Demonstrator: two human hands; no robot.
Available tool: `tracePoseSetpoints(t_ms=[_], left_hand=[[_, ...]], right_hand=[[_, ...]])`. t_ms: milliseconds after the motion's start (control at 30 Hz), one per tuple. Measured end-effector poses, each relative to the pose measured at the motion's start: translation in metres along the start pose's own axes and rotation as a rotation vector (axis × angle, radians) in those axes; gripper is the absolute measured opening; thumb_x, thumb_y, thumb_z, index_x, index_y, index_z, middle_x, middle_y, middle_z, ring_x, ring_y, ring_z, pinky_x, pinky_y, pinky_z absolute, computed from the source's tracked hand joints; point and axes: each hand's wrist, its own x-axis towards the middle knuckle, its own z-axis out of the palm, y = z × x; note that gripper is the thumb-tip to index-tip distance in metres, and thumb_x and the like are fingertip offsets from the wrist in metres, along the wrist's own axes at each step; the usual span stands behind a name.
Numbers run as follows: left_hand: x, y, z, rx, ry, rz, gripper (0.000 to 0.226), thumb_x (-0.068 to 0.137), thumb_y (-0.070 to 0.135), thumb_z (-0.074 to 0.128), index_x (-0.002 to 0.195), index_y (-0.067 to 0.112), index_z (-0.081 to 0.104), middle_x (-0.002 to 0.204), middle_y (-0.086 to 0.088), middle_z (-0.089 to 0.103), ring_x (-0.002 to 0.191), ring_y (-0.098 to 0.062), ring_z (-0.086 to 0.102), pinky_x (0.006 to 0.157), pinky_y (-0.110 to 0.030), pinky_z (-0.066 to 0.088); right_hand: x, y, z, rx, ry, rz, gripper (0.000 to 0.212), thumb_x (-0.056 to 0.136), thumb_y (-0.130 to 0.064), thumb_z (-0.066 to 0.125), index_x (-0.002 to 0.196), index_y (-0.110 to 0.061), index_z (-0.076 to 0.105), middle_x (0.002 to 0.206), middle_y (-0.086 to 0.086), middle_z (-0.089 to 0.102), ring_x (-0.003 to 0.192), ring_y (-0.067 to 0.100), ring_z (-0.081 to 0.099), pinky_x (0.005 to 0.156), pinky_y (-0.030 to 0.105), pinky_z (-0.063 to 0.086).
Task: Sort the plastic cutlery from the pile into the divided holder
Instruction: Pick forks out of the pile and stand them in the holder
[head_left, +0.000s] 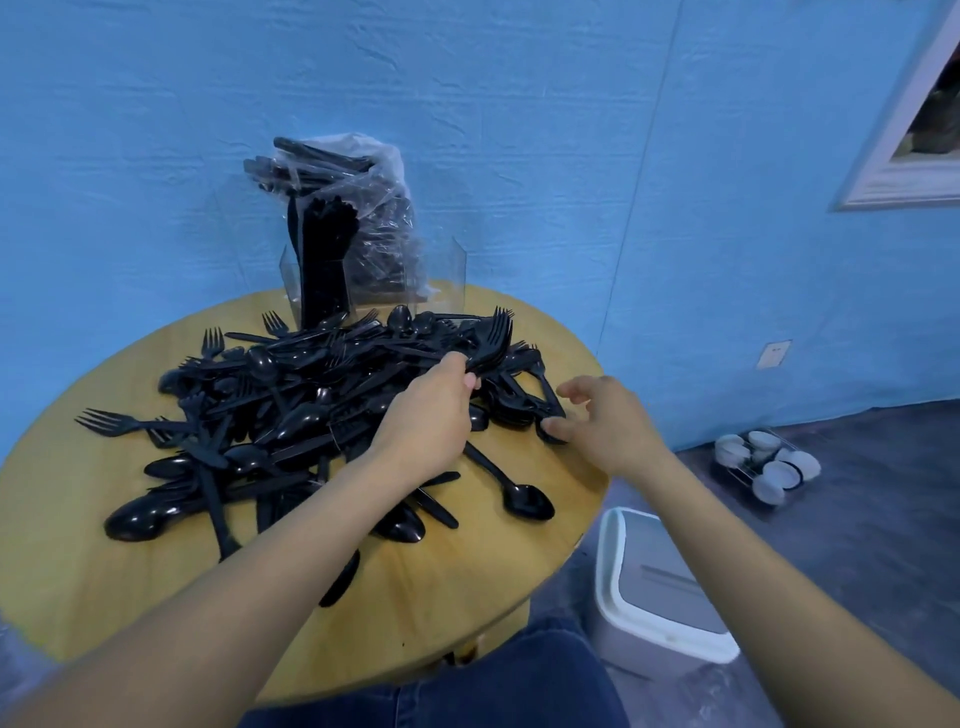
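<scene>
The nearest stray piece is a spoon (522, 496) lying alone on the round surface (78, 571), on the near side of the pile (291, 395) and close to the edge; a brushing forearm could sweep it to the floor, where a bin (654, 587) stands just beyond that edge.

Right of the pile, the right hand (608, 421) hovers with its fingers spread and loosely bent, holding nothing, its thumb tip near or touching a spoon at the pile's right margin. Its grip is apart. If it digs in blindly, tangled handles may lift together and scatter.

On the pile's right half, the left hand (431, 415) has its grip clamped on a small bunch of forks (491, 348), tines pointing away. The bunch looks loosely stacked, so a fork could slip out on the way across, or a spoon may be caught among them and end up in the wrong section.

Behind the pile, against the wall, stands the clear holder (452, 275). One section on its left already holds upright black cutlery (322, 260); a plastic bag (374, 208) of more pieces sits in or behind it. The holder seems light, and pushing the bunch in hard could tip it or snag the bag.
</scene>
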Motion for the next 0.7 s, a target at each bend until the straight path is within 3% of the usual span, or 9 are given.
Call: tracePoseSetpoints(t_ms=[200,400,600,700], left_hand=[[0.004,-0.005,0.008,0.013,-0.01,0.002,0.022,0.102,0.024,0.029,0.083,0.015,0.036,0.077,-0.004,0.053,0.089,-0.027,0.061,0.072,-0.05,0.049],[0.003,-0.007,0.011,0.029,-0.028,-0.008,0.022,0.103,0.023,0.028,0.086,0.013,0.038,0.081,-0.005,0.055,0.08,-0.027,0.057,0.067,-0.042,0.045],[0.002,-0.008,0.01,0.004,-0.037,-0.008,0.021,0.103,0.023,0.029,0.087,0.013,0.039,0.083,-0.003,0.056,0.091,-0.028,0.06,0.074,-0.046,0.049],[0.001,-0.008,0.007,-0.003,-0.04,-0.015,0.021,0.103,0.023,0.029,0.088,0.012,0.04,0.086,-0.001,0.055,0.092,-0.027,0.06,0.075,-0.047,0.049]], right_hand=[[0.0,0.007,0.022,-0.03,0.024,-0.061,0.051,0.078,-0.034,0.074,0.122,-0.016,0.055,0.113,0.004,0.046,0.112,0.026,0.047,0.096,0.036,0.042],[-0.005,0.011,0.024,0.059,0.104,-0.088,0.03,0.085,-0.023,0.068,0.112,-0.013,0.06,0.109,0.002,0.046,0.094,0.013,0.045,0.071,0.014,0.027],[-0.002,0.01,0.018,0.123,0.235,-0.113,0.011,0.088,-0.017,0.064,0.098,-0.012,0.068,0.1,0.004,0.054,0.084,0.012,0.046,0.064,0.015,0.026],[-0.003,0.006,0.017,0.206,0.295,-0.128,0.008,0.089,-0.013,0.062,0.093,-0.014,0.069,0.093,0.0,0.061,0.082,0.011,0.053,0.064,0.015,0.034]])
